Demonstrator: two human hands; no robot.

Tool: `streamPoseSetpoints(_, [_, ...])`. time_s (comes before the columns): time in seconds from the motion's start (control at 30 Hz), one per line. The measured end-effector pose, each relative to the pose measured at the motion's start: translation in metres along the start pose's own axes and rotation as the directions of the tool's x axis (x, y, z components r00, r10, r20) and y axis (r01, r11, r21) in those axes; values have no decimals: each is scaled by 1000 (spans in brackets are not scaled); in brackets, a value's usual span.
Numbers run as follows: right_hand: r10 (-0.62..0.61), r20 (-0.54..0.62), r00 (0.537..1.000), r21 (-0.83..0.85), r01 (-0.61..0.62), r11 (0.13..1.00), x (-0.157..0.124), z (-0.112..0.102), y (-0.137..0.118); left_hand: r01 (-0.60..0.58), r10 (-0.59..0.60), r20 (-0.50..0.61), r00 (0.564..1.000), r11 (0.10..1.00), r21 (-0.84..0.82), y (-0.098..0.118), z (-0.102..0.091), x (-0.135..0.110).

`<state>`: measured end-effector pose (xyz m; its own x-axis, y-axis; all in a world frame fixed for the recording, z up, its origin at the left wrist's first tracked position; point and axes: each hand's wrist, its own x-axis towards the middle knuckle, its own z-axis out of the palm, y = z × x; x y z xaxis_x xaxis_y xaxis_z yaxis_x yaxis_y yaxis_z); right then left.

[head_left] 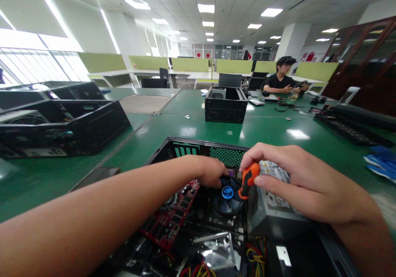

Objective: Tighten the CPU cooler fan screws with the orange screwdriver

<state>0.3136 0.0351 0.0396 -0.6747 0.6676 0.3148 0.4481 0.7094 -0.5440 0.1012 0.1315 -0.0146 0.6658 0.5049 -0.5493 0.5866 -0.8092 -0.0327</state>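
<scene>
An open black computer case [157, 150] lies in front of me, with a round black CPU cooler fan [227, 193] inside, its hub blue. My left hand [213, 173] reaches into the case with bent fingers closed at the fan's far left rim; the fingertips are partly hidden. In my right hand [287, 174] is an orange and black screwdriver [250, 178], gripped by the handle between thumb and fingers. It leans down towards the fan's right edge, its tip out of sight. A red circuit board [173, 219] sits left of the fan, and a grey power supply [272, 215] right of it.
Coloured cables [256, 254] and a shiny metal bracket [218, 248] fill the near part of the case. Other black cases [102, 122] stand at left, and another case [225, 110] ahead on the green table [167, 124]. A co-worker [281, 81] sits at the far right.
</scene>
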Motion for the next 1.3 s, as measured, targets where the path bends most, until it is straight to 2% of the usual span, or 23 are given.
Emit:
streamPoseSetpoints(0.77, [46, 73, 996, -34, -44, 998, 3, 4, -2, 23, -23, 12, 1000, 999, -28, 0, 0, 0])
streamPoseSetpoints(1.03, [64, 24, 998, -50, -63, 997, 4, 7, 2, 40, -44, -67, 997, 997, -69, -3, 8, 4])
streamPoseSetpoints(1.2, [-47, 100, 994, -24, 50, 998, 2, 6, 3, -19, 18, -32, 999, 1000, -15, -6, 11, 9])
streamPoseSetpoints(1.3, [-69, 122, 990, -23, 73, 997, 1, 5, 3, -19, 18, -18, 1000, 1000, -12, -6, 9, 9])
